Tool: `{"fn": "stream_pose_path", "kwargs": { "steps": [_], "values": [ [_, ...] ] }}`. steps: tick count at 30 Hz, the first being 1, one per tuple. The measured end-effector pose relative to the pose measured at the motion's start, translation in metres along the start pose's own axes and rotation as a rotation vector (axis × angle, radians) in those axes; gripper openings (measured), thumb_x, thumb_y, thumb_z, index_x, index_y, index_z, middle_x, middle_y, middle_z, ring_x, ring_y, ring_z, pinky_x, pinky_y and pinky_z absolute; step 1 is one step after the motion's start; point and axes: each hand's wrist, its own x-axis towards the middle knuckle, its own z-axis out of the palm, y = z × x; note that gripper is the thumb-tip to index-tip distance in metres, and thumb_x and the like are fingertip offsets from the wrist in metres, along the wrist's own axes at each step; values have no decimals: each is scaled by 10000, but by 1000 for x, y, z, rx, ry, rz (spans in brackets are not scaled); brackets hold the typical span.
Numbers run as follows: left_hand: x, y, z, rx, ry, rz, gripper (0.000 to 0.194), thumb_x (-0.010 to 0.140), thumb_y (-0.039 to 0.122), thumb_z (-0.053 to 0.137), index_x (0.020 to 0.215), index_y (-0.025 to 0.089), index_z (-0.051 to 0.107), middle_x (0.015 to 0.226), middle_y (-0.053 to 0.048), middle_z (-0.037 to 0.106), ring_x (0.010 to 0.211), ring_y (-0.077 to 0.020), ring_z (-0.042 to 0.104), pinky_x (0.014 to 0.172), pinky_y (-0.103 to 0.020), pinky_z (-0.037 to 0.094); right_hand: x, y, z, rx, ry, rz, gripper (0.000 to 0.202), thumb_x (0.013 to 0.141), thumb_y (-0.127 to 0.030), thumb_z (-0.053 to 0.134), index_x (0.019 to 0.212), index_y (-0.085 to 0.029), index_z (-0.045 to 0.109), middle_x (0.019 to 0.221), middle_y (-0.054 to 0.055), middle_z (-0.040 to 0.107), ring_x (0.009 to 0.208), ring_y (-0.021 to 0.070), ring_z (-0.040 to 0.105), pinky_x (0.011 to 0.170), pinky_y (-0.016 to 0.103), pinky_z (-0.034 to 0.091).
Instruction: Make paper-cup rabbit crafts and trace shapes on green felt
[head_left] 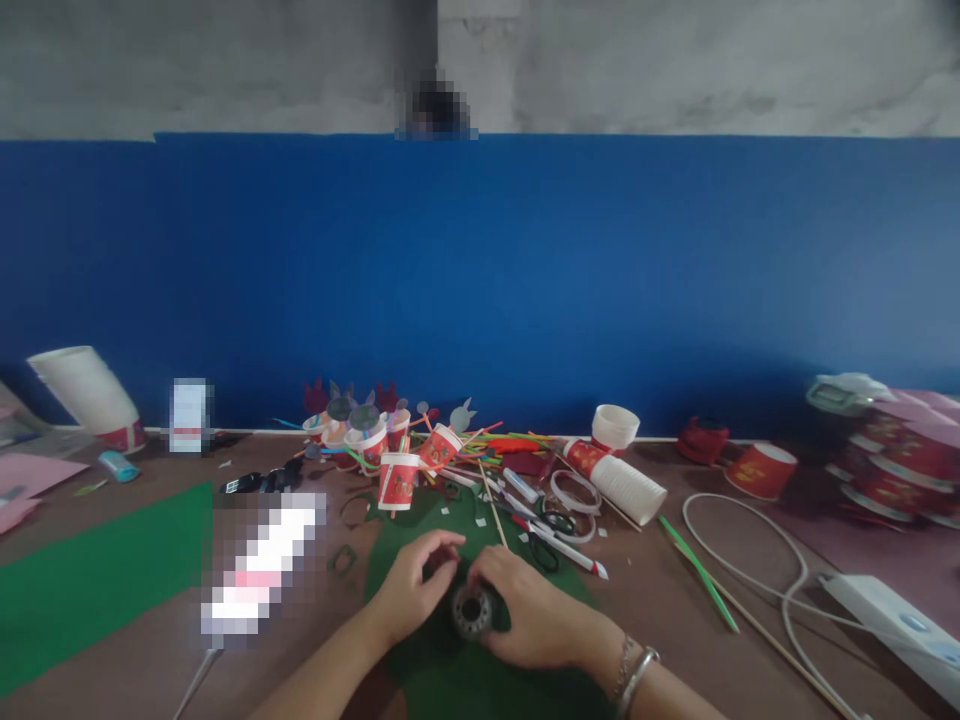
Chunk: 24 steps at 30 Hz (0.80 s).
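My right hand (529, 610) curls around a small grey tape roll (472, 612) with a dark hollow centre, just above a green sheet (442, 680). To its left, my left hand (420, 585) is open, its fingers bent and the thumb apart from them, close to the roll. I cannot see anything held in it. Just beyond my hands lie black-handled scissors (544, 550), a white craft knife or pen with a red end (577, 560) and small paper scraps (481, 522).
Red-and-white paper cups (398, 482) with straws and cut-outs stand at the back. Stacked cups (630, 488) lie to the right, near a white cable (795, 545) and a power strip (892, 620). A second green sheet (105, 580) lies left. A blue wall (525, 280) closes the back.
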Motion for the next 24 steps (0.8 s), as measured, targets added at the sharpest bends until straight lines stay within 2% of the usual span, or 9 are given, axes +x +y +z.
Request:
{"fn": "stream_pose_path", "kwargs": {
  "steps": [1, 3, 5, 6, 9, 12, 19, 21, 24],
  "values": [
    [-2, 3, 0, -4, -82, 15, 305, 784, 259, 536, 1080, 192, 556, 960, -55, 638, 879, -191, 599, 825, -335, 481, -1, 2, 0, 4, -19, -1, 471, 609, -111, 589, 1071, -188, 541, 1053, 63, 561, 1011, 217, 505, 937, 329, 380],
    [-6, 6, 0, 23, -220, 33, 597, 644, 309, 714, 1184, 209, 481, 1116, -73, 578, 1016, -230, 546, 909, -362, 437, -1, 7, 1, 21, -53, 8, 594, 597, -125, 604, 1176, -181, 481, 1130, 84, 540, 1076, 235, 478, 976, 349, 353],
    [-8, 5, 0, 65, -278, 27, 868, 494, 347, 819, 1244, 211, 404, 1213, -96, 500, 1101, -264, 482, 967, -393, 389, -1, 10, 0, 25, -59, 37, 587, 599, -133, 601, 1171, -181, 480, 1132, 88, 532, 1078, 239, 475, 974, 351, 357],
    [-9, 4, 0, 87, -282, 19, 913, 459, 364, 834, 1242, 205, 391, 1215, -101, 479, 1101, -267, 472, 967, -398, 385, -1, 12, 0, 20, -50, 55, 536, 604, -135, 594, 1130, -183, 501, 1103, 82, 538, 1052, 235, 485, 953, 346, 372],
    [-8, 2, 0, 164, -285, 23, 759, 456, 355, 831, 1101, 198, 463, 1129, -72, 466, 1030, -238, 474, 907, -368, 413, -1, 13, 0, -17, 3, 91, 348, 613, -124, 564, 955, -189, 559, 989, 57, 551, 963, 219, 510, 887, 326, 406],
    [-6, 5, 2, 224, -293, 45, 560, 479, 289, 814, 936, 206, 503, 1048, -35, 464, 967, -204, 472, 859, -321, 419, 0, 14, 0, -34, 33, 113, 268, 608, -103, 550, 858, -195, 580, 925, 40, 556, 927, 206, 521, 846, 305, 418],
    [-5, 11, 1, 211, -253, 50, 462, 508, 246, 771, 887, 201, 511, 962, -14, 499, 882, -182, 489, 782, -284, 420, 4, 20, 4, 18, 93, 128, 136, 633, -76, 516, 664, -181, 596, 766, 10, 572, 749, 156, 542, 678, 243, 420],
    [-4, 12, -1, 159, -214, 33, 421, 547, 241, 735, 902, 199, 511, 910, -3, 526, 821, -168, 504, 729, -270, 428, 7, 22, 3, 103, 116, 189, 134, 625, -71, 507, 648, -176, 587, 676, -12, 561, 649, 133, 520, 594, 228, 390],
    [-3, 15, -3, 29, -146, -12, 370, 605, 212, 666, 936, 191, 502, 863, 1, 570, 771, -156, 530, 695, -261, 442, 12, 21, 0, 418, 178, 291, 58, 670, -138, 522, 640, -172, 558, 574, -37, 539, 557, 109, 492, 530, 212, 359]
  ]
}}
